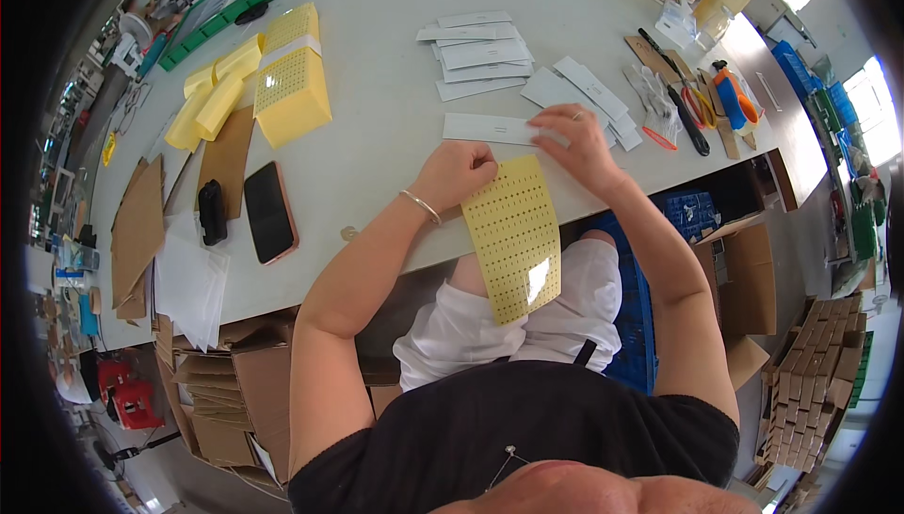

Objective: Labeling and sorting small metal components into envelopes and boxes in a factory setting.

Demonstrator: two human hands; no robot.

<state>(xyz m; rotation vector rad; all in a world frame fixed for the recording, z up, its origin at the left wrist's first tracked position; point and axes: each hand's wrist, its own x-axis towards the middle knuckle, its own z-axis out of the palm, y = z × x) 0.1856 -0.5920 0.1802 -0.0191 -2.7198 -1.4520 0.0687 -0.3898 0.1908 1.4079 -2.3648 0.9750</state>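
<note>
My left hand (459,171) is closed at the upper left corner of a yellow sheet (514,241) with rows of small dark marks. The sheet hangs over the table's front edge above my lap. Just beyond it lies a flat white strip-shaped piece (485,128), lengthwise across the table. At this piece's right end is my right hand (579,149), its thumb and index finger apart, fingertips on or just above the piece. Farther back sits a loose pile of similar white pieces (485,55). More of them (591,92) lie fanned out beyond my right hand.
On the left are a stack of yellow sheets (294,86), yellow rolls (221,104), a phone (270,213), a black object (212,213) and cardboard (137,222). To the right lie scissors (697,107), a black knife (687,119) and an orange-blue tape dispenser (736,100).
</note>
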